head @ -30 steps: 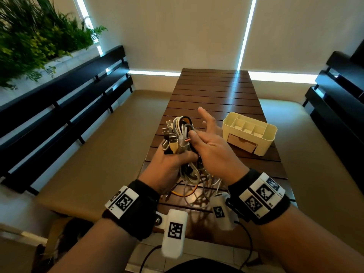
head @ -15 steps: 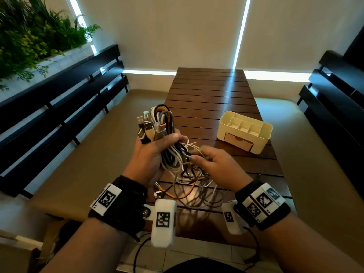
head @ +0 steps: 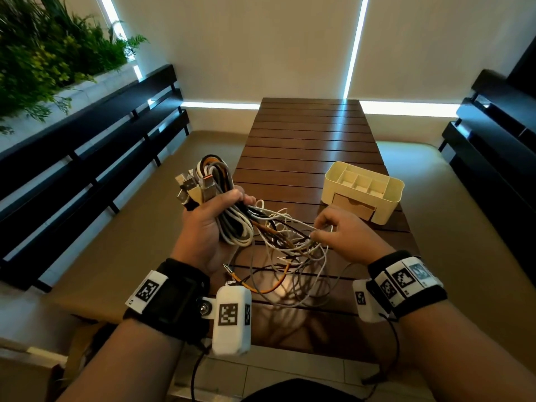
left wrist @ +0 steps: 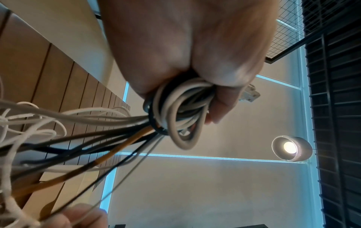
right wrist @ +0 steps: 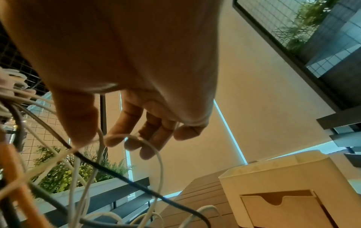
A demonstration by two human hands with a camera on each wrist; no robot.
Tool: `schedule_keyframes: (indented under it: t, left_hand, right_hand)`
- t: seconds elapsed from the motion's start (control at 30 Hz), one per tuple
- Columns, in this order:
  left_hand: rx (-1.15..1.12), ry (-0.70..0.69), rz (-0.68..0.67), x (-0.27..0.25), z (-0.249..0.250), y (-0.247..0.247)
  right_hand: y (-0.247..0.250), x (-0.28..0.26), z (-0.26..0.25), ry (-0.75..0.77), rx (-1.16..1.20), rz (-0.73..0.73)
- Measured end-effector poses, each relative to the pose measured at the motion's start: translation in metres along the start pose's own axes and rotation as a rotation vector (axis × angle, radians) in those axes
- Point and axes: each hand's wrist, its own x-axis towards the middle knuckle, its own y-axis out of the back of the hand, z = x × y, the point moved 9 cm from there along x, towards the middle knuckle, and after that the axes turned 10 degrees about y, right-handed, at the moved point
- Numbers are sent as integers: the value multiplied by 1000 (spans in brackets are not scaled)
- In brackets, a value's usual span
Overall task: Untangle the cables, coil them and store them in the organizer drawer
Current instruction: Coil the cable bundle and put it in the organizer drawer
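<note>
Above the near end of the slatted table (head: 313,134), I had my left hand (head: 207,227) wrapped tight around the bunched cables (head: 232,224), fingers curled over the coils with the plugs (head: 197,187) fanned out above my fist. My right hand (head: 345,233) worked among the loose strands (head: 293,248) trailing off to the right, thumb and forefinger pinching a thin white one (right wrist: 156,157) (the other fingers hung relaxed and slightly apart). By my reckoning I was at the untangling step, nothing coiled singly yet. The next move called for drawing that white strand clear without tightening the knot around it. The cream organizer (head: 391,198) sat further back on the right, its drawer (head: 352,206) shut. Dark benches (head: 95,146) flanked the table, plants (head: 43,53) filled the far left, and pale blinds (head: 261,47) covered the far wall.
</note>
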Motion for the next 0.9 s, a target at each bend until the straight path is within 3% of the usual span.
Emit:
schedule_keyframes:
  t: [0.1,0.2,0.37,0.43,0.53,0.7,0.8,0.9]
  left_hand:
    - [-12,-31,-22,-1,3,3]
    - [-11,-65,-33,-4,9,2]
    - [-62,-80,0,-2,20,6]
    - [-53,-78,6,0,21,5]
    - [-39,-67,22,1,18,4]
    - [-34,-44,3,1,15,-6]
    - [-1,-50,-28,-1,14,-9]
    - [20,-53,-50,-2,12,-11]
  right_hand:
    - [10,0,6,-33,-75,33]
    - [13,0,23,-79,-299,28]
    - [10,-10,59,-258,-513,-43]
    - [11,-9,53,-233,-416,-14]
    - [11,-5,12,-74,-86,60]
    - [6,-9,-37,40,254,73]
    - [11,-7,-49,138,322,106]
    - [-4,-2,-60,221,252,-56]
